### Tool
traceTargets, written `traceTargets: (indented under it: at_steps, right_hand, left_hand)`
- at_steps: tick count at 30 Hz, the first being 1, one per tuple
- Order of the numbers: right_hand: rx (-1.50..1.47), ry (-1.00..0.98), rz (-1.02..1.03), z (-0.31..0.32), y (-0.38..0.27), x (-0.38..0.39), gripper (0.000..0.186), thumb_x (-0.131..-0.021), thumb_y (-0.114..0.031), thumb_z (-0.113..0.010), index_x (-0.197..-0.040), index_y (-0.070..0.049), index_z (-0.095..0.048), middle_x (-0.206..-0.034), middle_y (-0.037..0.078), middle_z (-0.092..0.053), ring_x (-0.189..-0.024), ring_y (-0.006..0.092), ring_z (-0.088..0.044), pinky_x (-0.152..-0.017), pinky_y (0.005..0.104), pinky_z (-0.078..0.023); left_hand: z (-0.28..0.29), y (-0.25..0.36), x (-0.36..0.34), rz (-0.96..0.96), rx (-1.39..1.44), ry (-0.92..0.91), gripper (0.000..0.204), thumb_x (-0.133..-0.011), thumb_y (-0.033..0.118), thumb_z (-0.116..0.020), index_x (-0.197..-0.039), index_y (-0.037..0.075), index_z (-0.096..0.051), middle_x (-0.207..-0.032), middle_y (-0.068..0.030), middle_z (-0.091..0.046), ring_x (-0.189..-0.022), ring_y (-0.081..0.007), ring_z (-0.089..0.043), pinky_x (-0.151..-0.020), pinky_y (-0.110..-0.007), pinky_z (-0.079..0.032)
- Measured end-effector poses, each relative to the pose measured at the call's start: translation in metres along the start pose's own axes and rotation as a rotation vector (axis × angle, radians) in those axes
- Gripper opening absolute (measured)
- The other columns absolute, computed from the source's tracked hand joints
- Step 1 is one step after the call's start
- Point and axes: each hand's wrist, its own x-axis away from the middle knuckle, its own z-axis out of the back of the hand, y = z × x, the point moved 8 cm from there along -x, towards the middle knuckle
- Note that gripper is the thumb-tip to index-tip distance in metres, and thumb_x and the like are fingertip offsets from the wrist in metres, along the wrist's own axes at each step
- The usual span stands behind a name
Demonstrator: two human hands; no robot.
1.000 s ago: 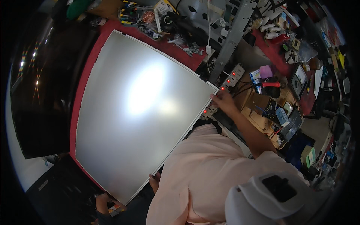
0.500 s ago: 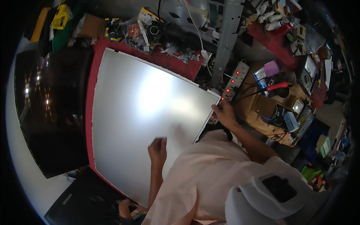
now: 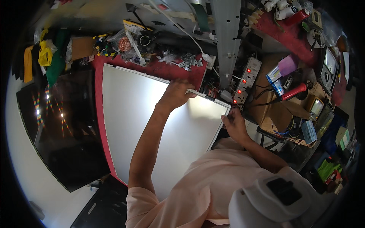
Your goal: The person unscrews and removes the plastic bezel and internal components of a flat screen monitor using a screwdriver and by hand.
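A large glossy white panel [image 3: 152, 125] with a thin pale frame lies on the red-covered table, brightly reflecting light. Across it reaches my left arm, and my left hand [image 3: 175, 95] is closed over the panel's far edge, fingers curled around the narrow frame strip [image 3: 201, 94]; the fingertips are partly hidden. My right hand [image 3: 235, 123] grips the panel's right corner, thumb on the upper side and the other fingers mostly out of sight beyond the edge.
A dark glossy screen [image 3: 61, 133] lies at the left. Behind the panel, small metal parts [image 3: 190, 60] and bagged bits crowd the red cloth [image 3: 152, 72]. A power strip [image 3: 247, 79] with red lights, a metal post [image 3: 227, 45] and a cardboard box [image 3: 272, 110] stand at the right.
My left hand has moved from above the panel's near middle to its far edge and closed there. My right hand stays at the corner. The view has shifted, and a hand at the lower left is gone.
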Motion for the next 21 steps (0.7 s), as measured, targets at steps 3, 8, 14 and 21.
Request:
traceTargets:
  at_steps: [3,8,14,21]
  right_hand:
    - [0.022,0.015,0.010,0.002,-0.012,0.003,0.029,-0.082,-0.017,-0.067,-0.090,0.000,-0.045,-0.066,0.007,-0.055,-0.054,0.0108,-0.051,-0.049,0.0267,-0.043]
    - [0.058,0.004,0.043,0.004,-0.023,0.007,0.029,-0.082,-0.016,-0.067,-0.092,0.000,-0.045,-0.067,0.008,-0.057,-0.053,0.0121,-0.053,-0.049,0.0277,-0.043]
    - [0.066,-0.002,0.065,0.001,-0.033,0.006,0.029,-0.082,-0.014,-0.066,-0.094,0.000,-0.044,-0.067,0.010,-0.057,-0.053,0.0133,-0.053,-0.049,0.0284,-0.044]
    - [0.021,-0.014,0.010,0.004,-0.030,0.001,0.029,-0.083,-0.015,-0.067,-0.093,0.000,-0.044,-0.065,0.006,-0.055,-0.055,0.0102,-0.050,-0.049,0.0263,-0.041]
  left_hand:
    - [-0.011,-0.012,-0.011,0.053,0.227,-0.177,0.027,-0.076,0.021,-0.071,-0.099,0.007,-0.067,-0.098,-0.0106,-0.062,-0.095,-0.0280,-0.057,-0.084,-0.038,-0.044]
    - [-0.028,-0.001,-0.025,0.086,0.427,-0.323,0.025,-0.075,0.020,-0.072,-0.094,0.005,-0.068,-0.089,-0.0095,-0.060,-0.088,-0.0255,-0.057,-0.080,-0.035,-0.045]
    - [-0.018,0.003,-0.027,0.089,0.334,-0.320,0.027,-0.071,0.017,-0.075,-0.093,0.003,-0.068,-0.088,-0.0102,-0.061,-0.086,-0.0263,-0.058,-0.077,-0.035,-0.046]
    - [0.007,-0.007,-0.017,0.027,0.278,-0.104,0.020,-0.071,0.012,-0.073,-0.088,0.002,-0.068,-0.085,-0.0103,-0.063,-0.080,-0.0271,-0.061,-0.073,-0.035,-0.048]
